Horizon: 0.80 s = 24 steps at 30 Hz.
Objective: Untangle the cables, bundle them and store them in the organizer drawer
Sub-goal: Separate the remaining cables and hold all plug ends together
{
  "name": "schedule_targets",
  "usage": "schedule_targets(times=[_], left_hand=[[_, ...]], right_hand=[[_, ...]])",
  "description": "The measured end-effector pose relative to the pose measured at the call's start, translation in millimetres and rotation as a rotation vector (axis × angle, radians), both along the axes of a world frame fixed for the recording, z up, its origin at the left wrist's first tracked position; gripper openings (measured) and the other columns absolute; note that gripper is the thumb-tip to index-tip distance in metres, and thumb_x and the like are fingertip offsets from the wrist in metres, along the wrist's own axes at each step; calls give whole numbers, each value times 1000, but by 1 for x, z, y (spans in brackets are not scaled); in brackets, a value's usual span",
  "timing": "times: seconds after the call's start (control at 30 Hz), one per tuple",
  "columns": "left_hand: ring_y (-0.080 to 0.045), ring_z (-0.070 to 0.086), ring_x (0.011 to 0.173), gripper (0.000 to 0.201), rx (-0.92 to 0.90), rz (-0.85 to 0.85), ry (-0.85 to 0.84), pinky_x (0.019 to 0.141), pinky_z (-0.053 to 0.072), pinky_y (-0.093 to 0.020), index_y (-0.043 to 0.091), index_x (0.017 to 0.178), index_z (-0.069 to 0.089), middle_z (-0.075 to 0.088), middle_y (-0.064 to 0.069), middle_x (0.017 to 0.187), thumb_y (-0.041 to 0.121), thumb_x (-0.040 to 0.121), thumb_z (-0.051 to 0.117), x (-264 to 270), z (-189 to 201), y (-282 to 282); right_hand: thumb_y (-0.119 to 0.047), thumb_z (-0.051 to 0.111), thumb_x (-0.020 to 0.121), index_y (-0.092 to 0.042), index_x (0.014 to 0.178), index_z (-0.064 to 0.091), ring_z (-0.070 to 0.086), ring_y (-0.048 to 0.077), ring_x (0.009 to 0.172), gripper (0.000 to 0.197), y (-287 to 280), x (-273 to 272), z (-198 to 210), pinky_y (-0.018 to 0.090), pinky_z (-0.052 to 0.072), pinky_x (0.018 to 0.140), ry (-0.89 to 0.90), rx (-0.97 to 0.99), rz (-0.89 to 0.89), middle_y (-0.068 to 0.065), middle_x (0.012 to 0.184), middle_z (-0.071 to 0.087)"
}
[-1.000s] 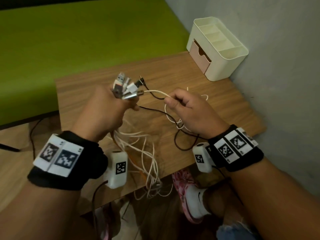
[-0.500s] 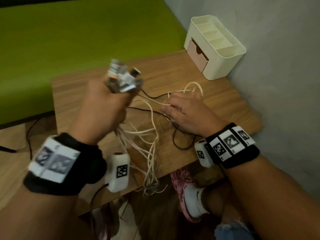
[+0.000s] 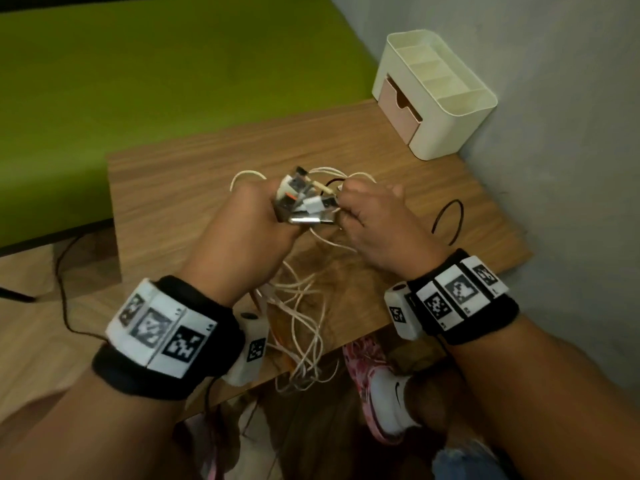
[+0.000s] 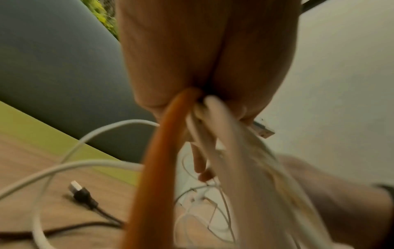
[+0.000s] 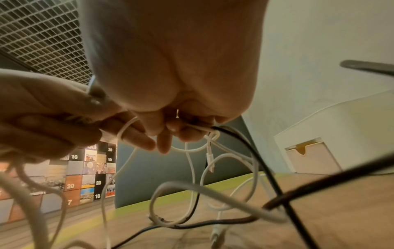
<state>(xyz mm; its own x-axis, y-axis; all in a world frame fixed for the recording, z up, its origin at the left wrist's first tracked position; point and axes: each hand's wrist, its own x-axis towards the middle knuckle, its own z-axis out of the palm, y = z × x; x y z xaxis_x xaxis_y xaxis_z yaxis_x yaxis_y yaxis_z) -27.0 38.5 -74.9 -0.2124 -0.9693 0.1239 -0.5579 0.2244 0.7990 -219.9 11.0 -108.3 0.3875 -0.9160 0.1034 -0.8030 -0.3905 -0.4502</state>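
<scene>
My left hand [image 3: 251, 220] grips a bunch of cable ends, their plugs [image 3: 304, 202] sticking out of the fist above the wooden table [image 3: 194, 174]. White cables [image 3: 301, 306] and one orange cable [image 4: 162, 151] hang from that fist over the table's near edge. My right hand [image 3: 370, 213] is right beside the plugs, its fingers curled round a white cable [image 5: 192, 129] and a black cable [image 5: 245, 144]. The black cable's loop [image 3: 448, 220] lies on the table to the right. The cream organizer [image 3: 450, 133] with its pink drawer [image 3: 398, 112] shut stands at the table's far right corner.
A grey wall [image 3: 554, 168] runs close along the table's right side. A green surface [image 3: 173, 64] lies beyond the far edge. A black USB plug [image 4: 82, 195] rests on the tabletop. My shoe [image 3: 384, 386] shows under the near edge.
My left hand came down and to the right with the plug bunch. My right hand rose to meet it and now holds cables right beside the plugs.
</scene>
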Motion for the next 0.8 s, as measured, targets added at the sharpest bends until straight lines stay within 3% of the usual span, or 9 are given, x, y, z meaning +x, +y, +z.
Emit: schedule_targets(times=[0.07,0.17,0.27,0.33,0.43,0.53,0.63,0.73,0.8], left_hand=[[-9,67,77,4,3,-41,-108,67,51,-34,23,88,68,71,6,80,19,87,69,-9,-8,2],[-12,64,70,22,-11,2,-158,60,47,-31,28,72,59,64,9,69,9,83,62,-12,-9,1],[8,55,54,31,-51,-28,34,51,36,-13,33,64,55,59,19,55,7,81,62,-4,8,2],[5,46,45,22,4,58,290,46,35,-14,26,70,61,57,19,52,11,85,66,8,17,2],[-14,34,43,16,110,202,467,42,27,-23,14,73,62,47,7,50,17,86,69,26,15,-8],[-17,37,43,25,169,196,364,45,28,-29,6,72,59,51,2,51,26,84,70,28,4,-11],[-13,38,40,23,205,232,345,46,30,-28,6,73,61,53,3,51,21,89,68,26,-4,-16],[-10,39,37,22,212,286,300,47,31,-28,16,69,61,57,3,51,19,90,68,29,-9,-21],[-10,38,37,19,228,303,267,47,31,-28,18,72,62,60,3,52,19,90,68,31,-10,-22]], right_hand=[[-15,59,92,-29,85,57,40,8,84,16,3,4,0,32,14,72,-16,-40,-3,-19,77,35],[-24,43,87,-29,87,60,40,7,82,17,4,9,4,33,18,75,-80,-53,-3,-21,76,36],[-51,32,91,-32,104,66,44,6,92,41,1,3,3,35,22,83,-32,77,-44,-20,89,45],[-53,36,99,-37,115,61,46,7,105,34,-5,-8,0,37,21,94,26,178,-112,-22,109,48],[-53,32,101,-33,115,62,44,9,115,38,-9,-24,-2,36,14,91,79,242,-202,-16,118,50],[-46,42,101,-31,119,61,46,10,117,29,-10,-25,1,34,17,92,36,166,-200,-18,111,46],[-44,60,92,-31,130,52,49,9,120,41,-7,-22,3,44,30,108,-123,87,-117,-18,119,49],[-32,77,82,-31,138,43,53,-3,112,66,0,-19,14,19,41,100,-404,98,-122,-16,115,58],[-27,78,82,-26,138,44,59,2,100,66,3,-15,18,15,46,85,-515,80,-105,-11,104,61]])
